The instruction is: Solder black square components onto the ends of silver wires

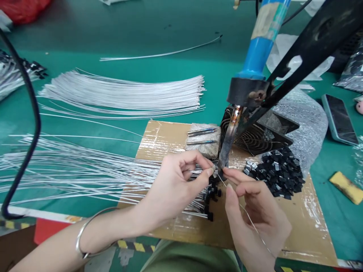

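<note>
The green tabletop (170,68) carries a bundle of white wires (127,94), a brown board (312,226), a phone (340,119) — and a yellow sponge (346,187).

On our left forearm (104,230) we wear a loose, slim bangle (77,241), silver-coloured, smooth and shiny, with a small detail low on its near side, too small to make out. Our left hand (174,192) and right hand (255,215) are ungloved. Plain, softly creased green cloth (190,258) covers our lap.
</note>
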{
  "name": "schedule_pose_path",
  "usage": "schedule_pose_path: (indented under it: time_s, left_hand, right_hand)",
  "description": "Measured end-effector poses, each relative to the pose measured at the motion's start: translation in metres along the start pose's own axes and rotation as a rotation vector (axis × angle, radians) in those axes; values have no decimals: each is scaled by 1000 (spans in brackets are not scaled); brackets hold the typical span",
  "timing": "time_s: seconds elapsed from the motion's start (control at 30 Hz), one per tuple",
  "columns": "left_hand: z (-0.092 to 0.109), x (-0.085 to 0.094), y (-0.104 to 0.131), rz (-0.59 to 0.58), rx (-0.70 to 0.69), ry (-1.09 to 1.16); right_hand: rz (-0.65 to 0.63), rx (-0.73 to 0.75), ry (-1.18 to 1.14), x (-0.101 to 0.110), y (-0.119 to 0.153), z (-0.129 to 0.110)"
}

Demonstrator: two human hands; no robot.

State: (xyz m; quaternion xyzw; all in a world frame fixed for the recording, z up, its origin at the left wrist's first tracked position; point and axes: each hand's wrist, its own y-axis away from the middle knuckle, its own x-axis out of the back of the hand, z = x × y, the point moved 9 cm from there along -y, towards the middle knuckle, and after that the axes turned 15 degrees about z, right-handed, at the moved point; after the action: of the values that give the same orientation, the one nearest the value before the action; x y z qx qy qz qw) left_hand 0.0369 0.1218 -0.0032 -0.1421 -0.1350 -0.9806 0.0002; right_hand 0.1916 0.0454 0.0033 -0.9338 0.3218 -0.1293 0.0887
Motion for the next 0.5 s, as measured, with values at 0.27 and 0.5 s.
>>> schedule_pose_path:
  time_s: [0.27, 0.5]
  left_hand:
    - [6, 1, 2, 14, -22, -11]
    - [8, 5, 0, 49, -51, -2]
  right_hand:
    - [26, -11, 6, 1, -3, -5]
    - [26, 10, 3, 2, -3, -6]
